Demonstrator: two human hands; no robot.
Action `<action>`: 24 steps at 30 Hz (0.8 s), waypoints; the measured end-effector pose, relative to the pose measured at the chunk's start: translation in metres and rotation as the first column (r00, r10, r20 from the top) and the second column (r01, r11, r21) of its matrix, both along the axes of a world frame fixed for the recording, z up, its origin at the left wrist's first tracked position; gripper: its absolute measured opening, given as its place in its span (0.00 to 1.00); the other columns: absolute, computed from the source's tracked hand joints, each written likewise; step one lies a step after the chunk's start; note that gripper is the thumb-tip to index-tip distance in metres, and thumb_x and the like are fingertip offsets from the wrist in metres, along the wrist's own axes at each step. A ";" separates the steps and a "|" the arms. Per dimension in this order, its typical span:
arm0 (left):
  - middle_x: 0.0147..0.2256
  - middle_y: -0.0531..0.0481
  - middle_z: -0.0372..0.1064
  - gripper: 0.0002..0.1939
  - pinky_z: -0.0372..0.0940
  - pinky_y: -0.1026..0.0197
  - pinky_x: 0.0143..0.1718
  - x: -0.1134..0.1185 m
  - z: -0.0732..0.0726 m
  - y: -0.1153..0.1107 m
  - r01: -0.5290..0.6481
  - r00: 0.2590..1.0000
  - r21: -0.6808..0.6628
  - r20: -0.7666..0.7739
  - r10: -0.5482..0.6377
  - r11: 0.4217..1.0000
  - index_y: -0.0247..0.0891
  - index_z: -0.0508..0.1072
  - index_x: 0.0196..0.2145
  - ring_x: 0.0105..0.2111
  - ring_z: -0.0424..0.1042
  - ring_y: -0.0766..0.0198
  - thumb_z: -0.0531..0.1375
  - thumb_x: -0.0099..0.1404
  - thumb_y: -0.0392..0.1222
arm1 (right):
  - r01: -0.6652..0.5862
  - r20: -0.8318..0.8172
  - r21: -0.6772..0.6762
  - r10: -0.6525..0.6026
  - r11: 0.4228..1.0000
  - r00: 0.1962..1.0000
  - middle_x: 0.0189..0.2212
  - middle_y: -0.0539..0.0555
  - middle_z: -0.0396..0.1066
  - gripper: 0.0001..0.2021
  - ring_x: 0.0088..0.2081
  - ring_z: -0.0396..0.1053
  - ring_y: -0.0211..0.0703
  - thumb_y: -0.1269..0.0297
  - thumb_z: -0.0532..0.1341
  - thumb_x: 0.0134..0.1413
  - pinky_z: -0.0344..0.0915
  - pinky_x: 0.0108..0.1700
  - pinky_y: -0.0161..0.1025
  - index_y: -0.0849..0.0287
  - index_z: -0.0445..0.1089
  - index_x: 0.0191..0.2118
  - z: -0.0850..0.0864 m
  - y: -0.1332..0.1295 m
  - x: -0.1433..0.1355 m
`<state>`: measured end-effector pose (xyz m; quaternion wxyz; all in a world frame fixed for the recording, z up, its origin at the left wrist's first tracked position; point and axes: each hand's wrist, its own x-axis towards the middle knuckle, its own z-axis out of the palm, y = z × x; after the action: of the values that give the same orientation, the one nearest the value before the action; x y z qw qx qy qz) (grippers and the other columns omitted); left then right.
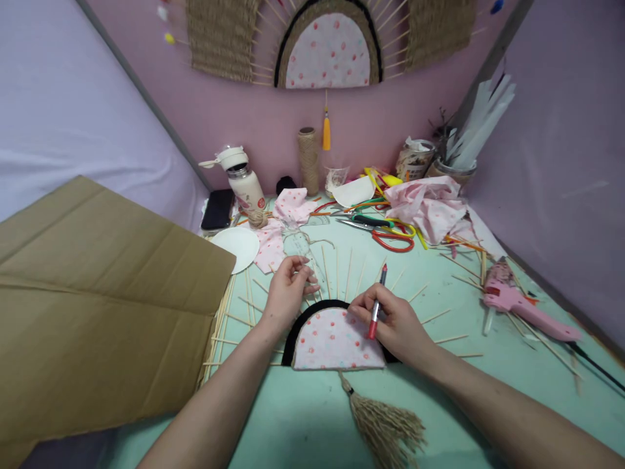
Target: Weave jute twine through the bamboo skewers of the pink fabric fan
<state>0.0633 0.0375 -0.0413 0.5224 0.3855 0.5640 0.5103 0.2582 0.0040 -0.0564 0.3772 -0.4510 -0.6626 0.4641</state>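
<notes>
A half-round panel of pink-dotted white fabric [336, 339] with a black border [291, 339] lies in front of me. Thin wooden sticks [350, 273] fan out from its curved edge, and a jute tassel [385, 420] hangs from its straight side. My left hand [289, 290] is at the upper left of the arch, its curled fingers on a clear, marked plastic strip that looks like a ruler [299, 242]. My right hand [393, 319] rests over the arch's right side, closed around a red and silver marker [375, 311], its red tip pointing up and away.
Cardboard [112, 293] stands at the left. Scissors [393, 241], pink fabric [427, 205], a bottle [245, 189] and a twine spool [308, 159] line the back. A pink glue gun [527, 303] lies right among loose sticks. A similar arch decoration [328, 52] hangs behind.
</notes>
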 end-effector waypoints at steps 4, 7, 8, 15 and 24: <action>0.29 0.53 0.63 0.08 0.71 0.61 0.31 -0.003 -0.003 0.001 0.027 1.000 -0.006 0.001 -0.027 1.000 0.36 0.64 0.38 0.28 0.69 0.70 0.56 0.59 0.38 | -0.018 0.009 0.019 0.018 1.000 1.000 0.28 0.51 0.72 0.11 0.29 0.68 0.37 0.66 0.58 0.55 0.62 0.32 0.35 0.56 0.54 0.26 0.003 0.001 -0.001; 0.29 0.53 0.64 0.09 0.71 0.60 0.31 -0.003 -0.004 0.001 0.036 0.999 -0.007 -0.002 -0.036 0.999 0.36 0.64 0.39 0.28 0.69 0.69 0.56 0.59 0.38 | -0.028 0.014 0.035 0.027 0.999 1.000 0.28 0.50 0.72 0.11 0.29 0.68 0.37 0.66 0.58 0.55 0.62 0.32 0.34 0.56 0.54 0.26 0.003 0.000 -0.001; 0.29 0.53 0.64 0.09 0.71 0.60 0.31 -0.002 -0.004 0.000 0.036 0.999 -0.009 -0.006 -0.036 0.999 0.36 0.65 0.39 0.28 0.69 0.69 0.56 0.59 0.38 | -0.028 0.017 0.041 0.028 0.999 0.999 0.28 0.50 0.72 0.11 0.29 0.68 0.37 0.66 0.58 0.55 0.62 0.32 0.34 0.56 0.54 0.26 0.003 0.000 -0.001; 0.27 0.52 0.66 0.12 0.70 0.63 0.28 0.000 -0.005 -0.003 0.128 0.989 -0.070 -0.063 -0.133 0.989 0.34 0.67 0.42 0.26 0.69 0.69 0.57 0.58 0.36 | 0.042 0.035 0.060 -0.044 0.997 0.998 0.26 0.50 0.71 0.09 0.28 0.67 0.37 0.60 0.57 0.57 0.62 0.32 0.35 0.56 0.58 0.29 0.002 0.002 0.005; 0.23 0.54 0.65 0.12 0.71 0.63 0.28 0.001 -0.012 -0.007 0.207 0.961 -0.127 -0.160 -0.226 0.970 0.34 0.68 0.40 0.25 0.71 0.68 0.59 0.57 0.38 | 0.062 0.011 0.052 -0.062 0.997 0.998 0.26 0.51 0.69 0.09 0.26 0.65 0.37 0.58 0.51 0.61 0.62 0.30 0.36 0.56 0.59 0.33 0.009 0.003 0.008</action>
<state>0.0647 0.0307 -0.0528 0.5442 0.4587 0.5889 0.3830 0.2662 0.0069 -0.0477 0.3989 -0.4642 -0.6625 0.4319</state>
